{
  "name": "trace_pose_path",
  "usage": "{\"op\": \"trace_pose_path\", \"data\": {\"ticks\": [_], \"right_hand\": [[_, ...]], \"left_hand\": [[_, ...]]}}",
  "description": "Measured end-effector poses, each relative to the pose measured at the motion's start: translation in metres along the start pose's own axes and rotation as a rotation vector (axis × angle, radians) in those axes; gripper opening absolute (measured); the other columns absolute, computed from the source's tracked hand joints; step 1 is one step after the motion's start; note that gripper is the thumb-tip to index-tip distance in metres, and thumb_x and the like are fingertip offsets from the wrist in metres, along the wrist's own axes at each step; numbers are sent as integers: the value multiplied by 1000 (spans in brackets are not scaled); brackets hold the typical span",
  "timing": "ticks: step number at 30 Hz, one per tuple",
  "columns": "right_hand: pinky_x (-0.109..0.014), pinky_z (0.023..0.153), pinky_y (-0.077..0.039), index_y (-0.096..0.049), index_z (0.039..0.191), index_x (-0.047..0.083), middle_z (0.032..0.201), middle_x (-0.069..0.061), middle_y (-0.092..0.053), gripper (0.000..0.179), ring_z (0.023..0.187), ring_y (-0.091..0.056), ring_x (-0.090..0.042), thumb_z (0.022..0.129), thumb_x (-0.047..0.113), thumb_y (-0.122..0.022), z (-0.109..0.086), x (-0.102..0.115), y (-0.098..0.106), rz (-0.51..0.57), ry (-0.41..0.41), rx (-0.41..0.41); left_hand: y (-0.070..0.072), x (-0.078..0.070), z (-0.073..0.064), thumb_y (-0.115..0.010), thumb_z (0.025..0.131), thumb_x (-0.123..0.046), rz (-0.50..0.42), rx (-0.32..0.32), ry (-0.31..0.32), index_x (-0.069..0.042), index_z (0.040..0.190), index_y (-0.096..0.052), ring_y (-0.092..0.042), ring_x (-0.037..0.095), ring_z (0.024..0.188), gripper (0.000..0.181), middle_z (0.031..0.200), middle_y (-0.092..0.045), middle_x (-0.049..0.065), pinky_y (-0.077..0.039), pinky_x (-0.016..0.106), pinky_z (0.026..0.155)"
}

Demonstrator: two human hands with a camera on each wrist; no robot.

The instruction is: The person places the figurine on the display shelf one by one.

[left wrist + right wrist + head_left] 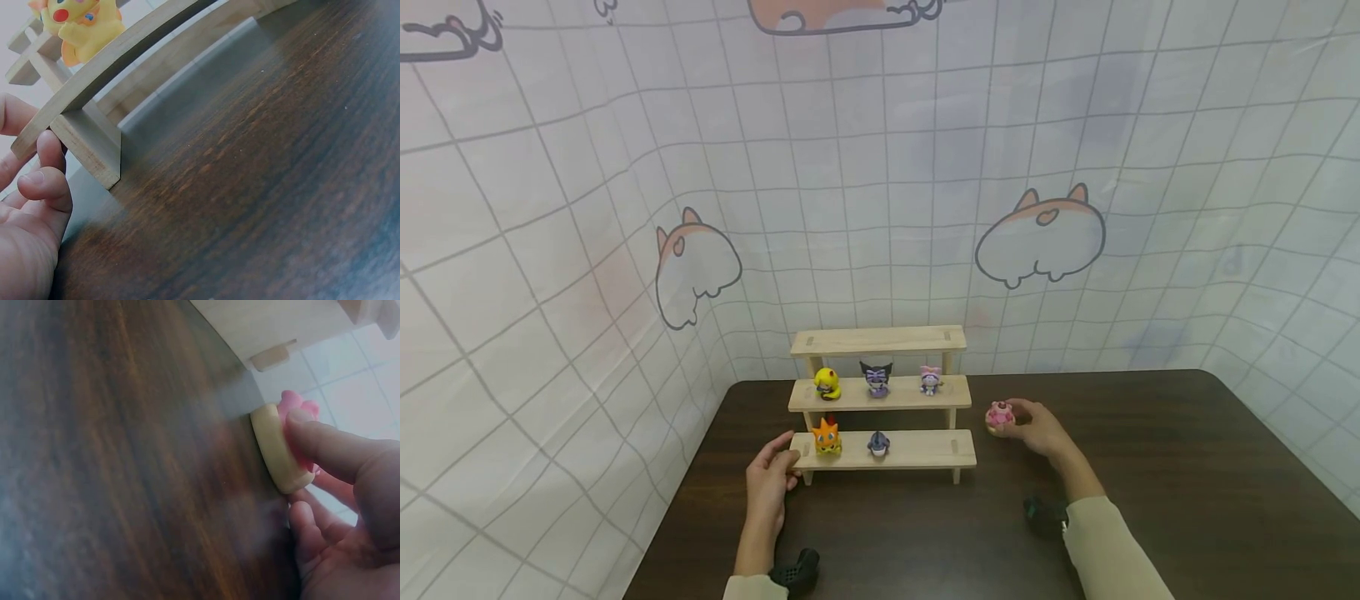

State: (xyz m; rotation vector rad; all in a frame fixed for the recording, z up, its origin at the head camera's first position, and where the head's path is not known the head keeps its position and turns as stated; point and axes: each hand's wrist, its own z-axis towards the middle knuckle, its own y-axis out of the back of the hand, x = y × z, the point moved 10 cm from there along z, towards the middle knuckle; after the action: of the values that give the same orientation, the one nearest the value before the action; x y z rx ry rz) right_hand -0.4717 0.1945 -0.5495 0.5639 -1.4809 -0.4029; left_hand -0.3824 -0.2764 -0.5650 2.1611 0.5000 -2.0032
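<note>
A three-tier wooden display shelf (880, 392) stands on the dark table. My left hand (769, 479) grips the left end of its lowest board; in the left wrist view the fingers (47, 187) curl about that board's corner beside the leg. To the right of the shelf, my right hand (1037, 429) pinches a pink figurine (1000, 416) with a cream round base (278, 449). In the right wrist view the base is at the tabletop, and I cannot tell whether it touches. An orange-and-yellow figurine (827, 437) and a small blue-grey figurine (878, 444) occupy the lowest board.
On the middle board are a yellow figurine (827, 384), a black-and-purple one (877, 379) and a pink-and-lilac one (930, 380). A white grid-patterned cloth (895, 208) hangs behind and beside the dark wooden table (1172, 467).
</note>
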Motion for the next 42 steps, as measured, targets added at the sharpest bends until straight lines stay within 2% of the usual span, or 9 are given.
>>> {"op": "trace_pose_path", "data": {"ticks": [5, 9, 14, 17, 21, 28, 37, 42], "right_hand": [[-57, 102, -44, -56, 140, 0, 135, -25, -60, 59, 122, -55, -40, 91, 22, -77, -2, -1, 1, 27, -3, -15], [-55, 102, -45, -52, 145, 2, 142, -26, -56, 66, 123, -55, -39, 91, 30, -78, -6, -5, 3, 59, -37, -28], [-35, 88, -48, -51, 147, 4, 144, -24, -56, 72, 111, -59, -31, 89, 36, -80, -9, -11, 6, 102, -61, -47], [-29, 83, -46, -52, 146, 5, 143, -23, -57, 72, 108, -60, -28, 88, 36, -80, -10, -15, 6, 127, -74, -49], [-32, 87, -48, -52, 146, 5, 142, -23, -57, 72, 111, -61, -29, 88, 36, -80, -13, -17, 6, 154, -70, -47], [-51, 106, -47, -48, 150, 4, 149, -25, -52, 73, 128, -56, -37, 91, 36, -77, -24, -15, 6, 192, -54, -3], [-55, 105, -47, -49, 149, 2, 147, -25, -54, 71, 127, -57, -37, 92, 35, -77, -32, -10, 4, 177, -11, 49], [-57, 108, -46, -48, 149, 0, 145, -25, -55, 72, 127, -57, -36, 92, 33, -77, -32, -11, 5, 194, -19, 58]], "left_hand": [[0, -1, 0, -61, 97, -4, -5, -7, -6, -5, 143, -57, -57, 8, 66, 46, 93, -62, -5, -42, 19, 54], [0, -3, -1, -61, 97, -3, 1, -15, -14, -3, 141, -58, -57, 8, 65, 45, 91, -62, -5, -42, 18, 53], [0, -3, -3, -61, 97, -4, 4, -10, -9, -5, 143, -58, -57, 8, 66, 46, 92, -62, -5, -42, 19, 54], [0, -3, -3, -61, 97, -3, -1, -10, -10, -4, 142, -58, -56, 8, 66, 45, 92, -62, -4, -42, 19, 54], [0, -3, -3, -61, 97, -4, 2, -10, -11, -4, 142, -58, -56, 8, 66, 45, 92, -62, -4, -42, 19, 54], [0, -3, -2, -60, 98, -5, 0, -2, -10, -5, 143, -57, -57, 8, 67, 46, 98, -63, -3, -42, 19, 54], [1, -3, -3, -61, 99, -6, 0, 2, -6, -6, 145, -56, -57, 8, 67, 47, 102, -64, -4, -42, 19, 54], [1, -3, -3, -61, 98, -5, -5, -4, -5, -6, 143, -58, -57, 8, 66, 46, 101, -64, -4, -42, 19, 54]]}}
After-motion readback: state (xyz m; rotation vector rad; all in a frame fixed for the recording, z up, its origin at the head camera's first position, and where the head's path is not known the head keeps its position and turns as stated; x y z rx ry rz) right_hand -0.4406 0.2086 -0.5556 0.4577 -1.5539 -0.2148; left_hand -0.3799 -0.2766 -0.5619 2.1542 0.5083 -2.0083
